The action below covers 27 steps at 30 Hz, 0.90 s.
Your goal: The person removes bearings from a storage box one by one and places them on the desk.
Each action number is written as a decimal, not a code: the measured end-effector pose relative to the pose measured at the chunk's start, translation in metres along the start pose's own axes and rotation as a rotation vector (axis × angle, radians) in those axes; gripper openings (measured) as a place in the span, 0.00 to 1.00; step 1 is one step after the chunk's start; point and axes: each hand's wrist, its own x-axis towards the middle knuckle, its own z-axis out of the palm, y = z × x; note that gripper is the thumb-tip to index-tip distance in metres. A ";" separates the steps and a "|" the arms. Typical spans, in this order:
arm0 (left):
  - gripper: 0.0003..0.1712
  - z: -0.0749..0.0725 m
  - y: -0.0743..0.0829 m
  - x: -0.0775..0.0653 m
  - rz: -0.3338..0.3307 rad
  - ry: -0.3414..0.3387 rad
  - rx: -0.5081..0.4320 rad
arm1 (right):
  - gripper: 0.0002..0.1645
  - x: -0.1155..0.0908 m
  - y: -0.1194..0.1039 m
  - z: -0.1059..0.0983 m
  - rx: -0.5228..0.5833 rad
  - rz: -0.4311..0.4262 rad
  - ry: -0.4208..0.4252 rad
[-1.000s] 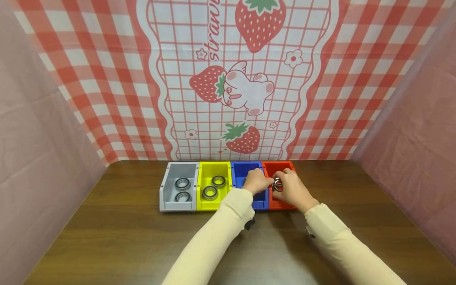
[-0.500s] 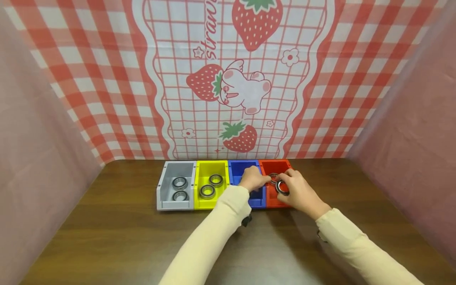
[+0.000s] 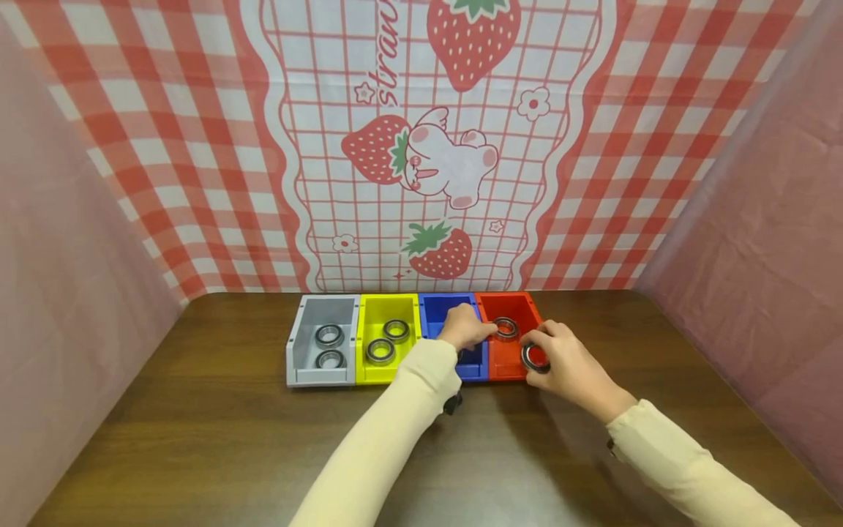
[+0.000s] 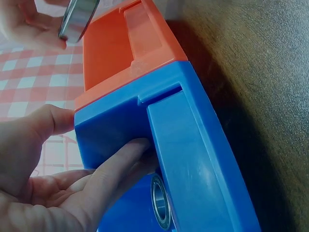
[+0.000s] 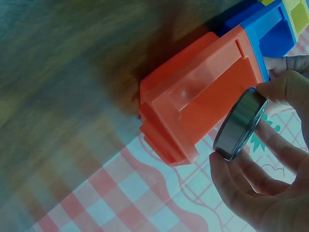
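The right hand pinches a steel bearing beside the red bin

Reading the head view as a dial, the brown wood-grain table lies nearest at six o'clock, with a soft sheen. Two cream cloth sleeves cross it, one from six, one from four.

The left hand, at five o'clock, is spread wide: its long fingers dip into the blue bin while its thumb stands well apart from them, at the rim. The right hand, at four, is narrowed on the steel bearing, fingertips on opposite sides of the ring.

Four boxy bins of smooth plastic with low front lips stand in a row: the grey bin at eight, the yellow bin at seven, blue at five, red at four. Two flat rings lie in the grey, two more in the yellow, and a single ring in the red.

Farthest, at twelve, hangs printed cloth with red-and-white checks and strawberries; creased pink fabric hangs at nine and three.

Only the left wrist view shows a tilted bearing by the blue bin's front lip, beside the fingers; whether they touch it, I cannot tell. The right wrist view gives the held ring's smooth, cylindrical outer wall; the head view gives its dark face and round hole.
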 end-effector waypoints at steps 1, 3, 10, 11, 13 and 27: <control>0.21 0.000 0.000 0.000 -0.004 -0.001 0.002 | 0.21 -0.002 0.000 -0.001 -0.001 0.004 -0.004; 0.21 0.000 -0.001 -0.001 -0.007 -0.003 0.001 | 0.21 -0.006 0.000 -0.002 0.000 0.014 -0.015; 0.25 0.000 -0.003 -0.001 -0.004 -0.011 0.004 | 0.22 -0.016 0.003 -0.005 -0.005 0.016 -0.039; 0.25 0.000 -0.003 0.000 -0.002 -0.009 0.004 | 0.22 -0.016 0.004 -0.005 -0.004 0.016 -0.040; 0.26 -0.001 -0.003 0.001 -0.002 -0.008 0.000 | 0.22 -0.017 0.005 -0.005 -0.006 0.017 -0.041; 0.25 0.002 -0.002 0.004 -0.017 -0.013 -0.019 | 0.21 -0.031 0.008 -0.001 0.003 0.035 -0.103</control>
